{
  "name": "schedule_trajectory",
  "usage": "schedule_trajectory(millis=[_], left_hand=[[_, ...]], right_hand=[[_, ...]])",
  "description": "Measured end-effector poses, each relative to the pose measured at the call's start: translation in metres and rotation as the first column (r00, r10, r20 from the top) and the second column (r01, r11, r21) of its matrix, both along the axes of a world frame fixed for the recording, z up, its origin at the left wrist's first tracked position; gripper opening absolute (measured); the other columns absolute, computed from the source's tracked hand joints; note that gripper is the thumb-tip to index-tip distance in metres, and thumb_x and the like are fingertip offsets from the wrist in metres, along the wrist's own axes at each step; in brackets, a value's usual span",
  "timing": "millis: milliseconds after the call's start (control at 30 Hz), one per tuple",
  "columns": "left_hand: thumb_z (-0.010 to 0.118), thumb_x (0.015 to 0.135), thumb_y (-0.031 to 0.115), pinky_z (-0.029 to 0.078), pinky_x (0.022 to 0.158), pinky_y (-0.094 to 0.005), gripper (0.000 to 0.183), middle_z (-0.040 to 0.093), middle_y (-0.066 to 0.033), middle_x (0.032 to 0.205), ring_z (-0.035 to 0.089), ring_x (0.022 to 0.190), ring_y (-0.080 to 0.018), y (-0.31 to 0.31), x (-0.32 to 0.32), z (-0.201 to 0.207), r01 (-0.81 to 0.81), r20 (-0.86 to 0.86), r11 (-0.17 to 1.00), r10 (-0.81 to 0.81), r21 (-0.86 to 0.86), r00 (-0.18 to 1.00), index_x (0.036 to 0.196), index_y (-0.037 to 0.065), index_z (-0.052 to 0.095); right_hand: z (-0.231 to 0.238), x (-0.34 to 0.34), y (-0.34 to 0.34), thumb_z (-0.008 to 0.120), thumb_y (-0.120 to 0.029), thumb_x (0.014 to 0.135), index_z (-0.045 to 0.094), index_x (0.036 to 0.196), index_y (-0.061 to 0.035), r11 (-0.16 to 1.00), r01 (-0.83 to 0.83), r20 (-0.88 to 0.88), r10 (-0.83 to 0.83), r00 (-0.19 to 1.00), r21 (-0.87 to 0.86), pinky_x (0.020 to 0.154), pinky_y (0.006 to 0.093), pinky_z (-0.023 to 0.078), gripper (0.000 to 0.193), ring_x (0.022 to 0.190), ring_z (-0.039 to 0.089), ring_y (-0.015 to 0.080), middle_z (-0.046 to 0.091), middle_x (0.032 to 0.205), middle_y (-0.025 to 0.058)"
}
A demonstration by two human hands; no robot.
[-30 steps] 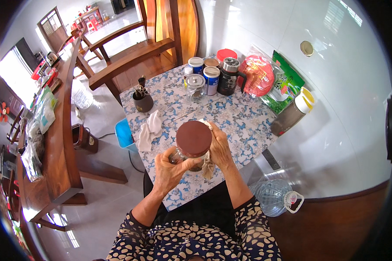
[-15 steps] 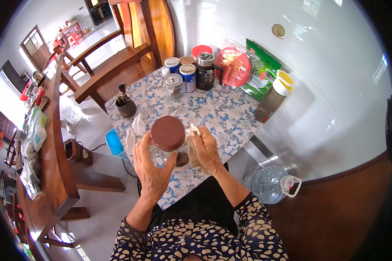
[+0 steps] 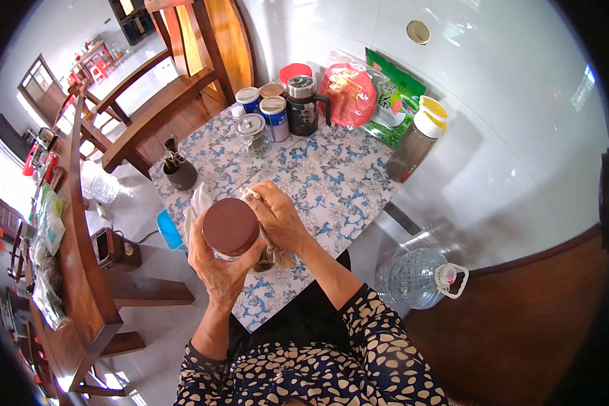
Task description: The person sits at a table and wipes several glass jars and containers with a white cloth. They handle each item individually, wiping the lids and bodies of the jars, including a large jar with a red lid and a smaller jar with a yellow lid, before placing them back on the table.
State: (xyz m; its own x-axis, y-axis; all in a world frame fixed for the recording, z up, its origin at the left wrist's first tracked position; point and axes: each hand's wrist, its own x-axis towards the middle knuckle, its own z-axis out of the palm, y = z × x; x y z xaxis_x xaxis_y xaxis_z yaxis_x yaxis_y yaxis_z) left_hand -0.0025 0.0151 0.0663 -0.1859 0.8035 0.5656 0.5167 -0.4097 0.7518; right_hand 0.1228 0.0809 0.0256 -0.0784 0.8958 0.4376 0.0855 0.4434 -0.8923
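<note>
My left hand point(image 3: 216, 274) is wrapped round a jar with a wide round brown lid point(image 3: 230, 225), its thumb along the near side under the lid. Little of the clear jar body shows; some dark contents are visible low beside the thumb. In my right hand point(image 3: 282, 220) is a bunched beige cloth point(image 3: 277, 257), pressed against the jar's right side. A white cloth point(image 3: 197, 201) lies on the table just beyond my left hand.
The table has a blue floral cover point(image 3: 318, 179). At its back stand a glass jar point(image 3: 252, 139), several canisters, a black mug point(image 3: 302, 111), a red package point(image 3: 348, 95), a green bag point(image 3: 392, 101) and a tall bottle point(image 3: 416, 145). A dark pot point(image 3: 181, 174) stands left; a water jug point(image 3: 416, 277) is on the floor.
The jar has shifted left and slightly nearer me. My right hand has moved left and up round its side with the cloth. The whole view has shifted a little too.
</note>
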Motion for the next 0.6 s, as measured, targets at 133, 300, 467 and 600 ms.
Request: schedule_trajectory(millis=[133,300,467,600], left_hand=[[0.087,0.056,0.027,0.049,0.081,-0.0327,0.070,0.062,-0.0096,0.098,0.062,0.090,-0.0228,0.003,-0.004,-0.002,0.032,0.014,0.999,-0.032,-0.003,0.999,0.112,0.002,0.054],[0.086,0.058,0.022,0.048,0.084,-0.0322,0.072,0.061,-0.0101,0.105,0.060,0.095,-0.0204,0.003,-0.011,-0.004,0.061,0.014,0.997,-0.060,-0.047,0.998,0.117,0.000,0.050],[0.087,0.056,0.022,0.048,0.086,-0.0316,0.077,0.060,-0.0106,0.107,0.059,0.098,-0.0195,0.004,-0.011,-0.002,0.060,-0.090,0.997,-0.064,-0.047,0.994,0.119,-0.001,0.048],[0.089,0.056,0.028,0.049,0.085,-0.0315,0.081,0.060,-0.0104,0.108,0.061,0.097,-0.0196,0.002,-0.019,-0.003,0.085,-0.128,0.995,-0.091,-0.057,0.988,0.120,-0.001,0.048]], right_hand=[[-0.009,0.003,0.012,0.050,-0.018,0.091,0.057,0.088,0.0026,0.955,-0.092,-0.031,0.087,0.996,-0.280,0.067,0.0405,0.044,0.022,0.076,0.057,0.0375,0.059,0.087,0.0209],[0.004,-0.005,-0.030,0.048,-0.015,0.092,0.053,0.101,0.0008,0.972,0.044,-0.083,-0.064,0.994,-0.230,0.067,0.0345,0.045,0.018,0.075,0.057,0.0247,0.058,0.084,0.0145],[0.002,-0.010,-0.066,0.045,-0.012,0.096,0.048,0.116,-0.0019,0.981,0.044,-0.355,-0.111,0.928,-0.190,0.074,0.0264,0.044,0.022,0.084,0.053,0.0114,0.057,0.092,0.0069],[0.007,-0.013,-0.079,0.043,-0.009,0.097,0.043,0.122,-0.0011,0.995,0.092,-0.351,-0.098,0.931,-0.032,0.082,0.0269,0.043,0.026,0.092,0.052,0.0136,0.055,0.105,0.0096]])
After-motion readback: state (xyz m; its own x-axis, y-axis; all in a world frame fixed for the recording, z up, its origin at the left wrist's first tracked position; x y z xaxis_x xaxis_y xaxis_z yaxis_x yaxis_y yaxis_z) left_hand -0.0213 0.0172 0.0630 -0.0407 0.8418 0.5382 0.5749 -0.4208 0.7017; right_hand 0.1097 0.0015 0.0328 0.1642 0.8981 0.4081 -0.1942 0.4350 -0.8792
